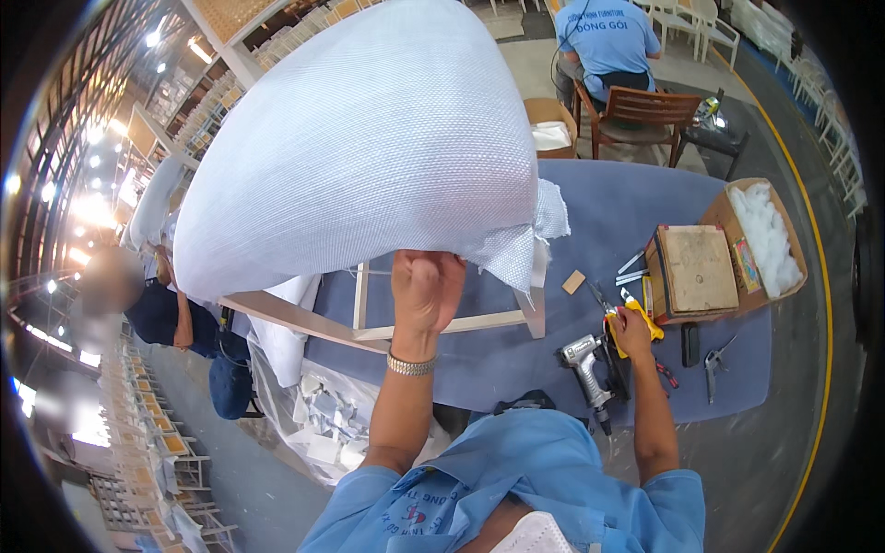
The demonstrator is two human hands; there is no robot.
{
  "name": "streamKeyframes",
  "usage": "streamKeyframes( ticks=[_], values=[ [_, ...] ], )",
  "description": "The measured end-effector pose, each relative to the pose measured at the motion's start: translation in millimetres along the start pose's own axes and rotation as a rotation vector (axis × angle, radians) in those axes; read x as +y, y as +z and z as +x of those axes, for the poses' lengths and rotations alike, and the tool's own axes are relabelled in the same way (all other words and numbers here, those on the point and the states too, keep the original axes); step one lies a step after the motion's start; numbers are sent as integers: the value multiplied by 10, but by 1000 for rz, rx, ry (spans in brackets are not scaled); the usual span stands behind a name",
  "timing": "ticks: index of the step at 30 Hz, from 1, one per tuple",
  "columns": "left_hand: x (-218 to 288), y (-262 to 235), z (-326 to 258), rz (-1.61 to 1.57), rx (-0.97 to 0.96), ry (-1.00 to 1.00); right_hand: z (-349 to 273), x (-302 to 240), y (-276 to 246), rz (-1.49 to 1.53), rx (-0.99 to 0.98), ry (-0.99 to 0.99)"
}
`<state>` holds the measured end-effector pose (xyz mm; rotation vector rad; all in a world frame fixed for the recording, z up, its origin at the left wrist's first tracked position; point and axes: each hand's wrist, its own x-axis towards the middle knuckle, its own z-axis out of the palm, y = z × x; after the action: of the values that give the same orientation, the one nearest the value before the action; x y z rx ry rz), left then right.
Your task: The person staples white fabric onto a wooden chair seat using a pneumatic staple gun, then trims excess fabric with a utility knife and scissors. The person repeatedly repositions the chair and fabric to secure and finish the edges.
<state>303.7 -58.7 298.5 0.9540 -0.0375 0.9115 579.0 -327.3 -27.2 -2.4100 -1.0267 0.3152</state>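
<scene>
A large padded chair part (369,138) covered in white woven fabric rises over the blue-grey table, with a pale wooden frame (442,325) below it. Under its lower edge my left hand (424,288) is closed against the fabric, its fingertips partly hidden. A loose fabric corner (516,256) hangs to the right of that hand. On the table at the right, my right hand (630,332) is closed around a yellow-handled tool with a grey pointed end; its exact kind is unclear. A yellow and white tool (651,324) lies against this hand.
A silver air stapler (584,364) and an air blow gun (713,369) lie near my right hand. Behind them stand a cardboard box (698,269) and a carton of white stuffing (770,240). A co-worker (608,41) sits beyond the table; another person (171,309) is at left.
</scene>
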Motion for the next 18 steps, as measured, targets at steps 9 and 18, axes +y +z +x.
streamKeyframes(
  ticks=[9, 18],
  values=[
    [-24, 477, 46, 91, 87, 52, -16, 31, -200, -187, -134, 50],
    [-110, 420, -53, 114, 195, 81, 133, -346, -417, -332, -335, 5]
  ],
)
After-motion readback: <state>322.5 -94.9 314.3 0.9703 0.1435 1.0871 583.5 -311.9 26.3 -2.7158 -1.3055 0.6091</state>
